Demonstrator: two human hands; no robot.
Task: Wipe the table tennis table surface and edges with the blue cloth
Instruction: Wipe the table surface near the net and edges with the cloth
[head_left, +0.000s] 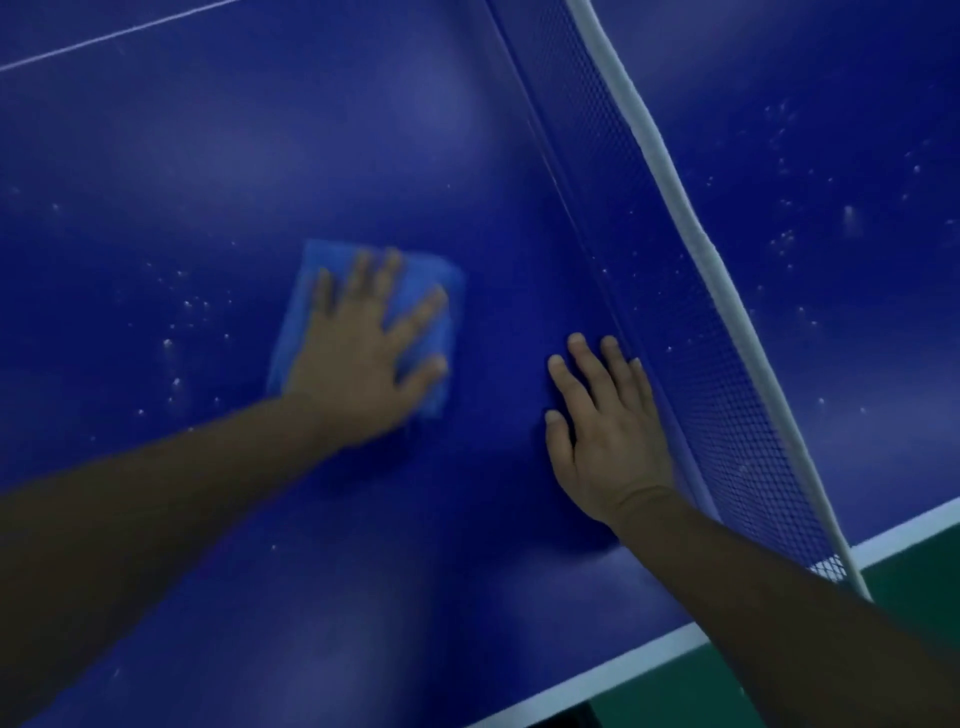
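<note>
Blue cloth (322, 254), folded into a pad, lies flat under the left hand (363, 353), whose spread fingers press it onto the surface (208, 156). It looks soft, light and limp, so it would likely bunch or slip unless a flat palm pins it. The right hand (608, 436) rests with straight fingers on the surface, just beside the net (670, 270). White specks (192, 306) lie outboard of the left hand. The net blocks sweeps past the right hand.

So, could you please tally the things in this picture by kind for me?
Hands: 2, the left hand and the right hand
Cloths: 1, the blue cloth
Nets: 1, the net
Tables: 1, the table tennis table
Total: 5
</note>
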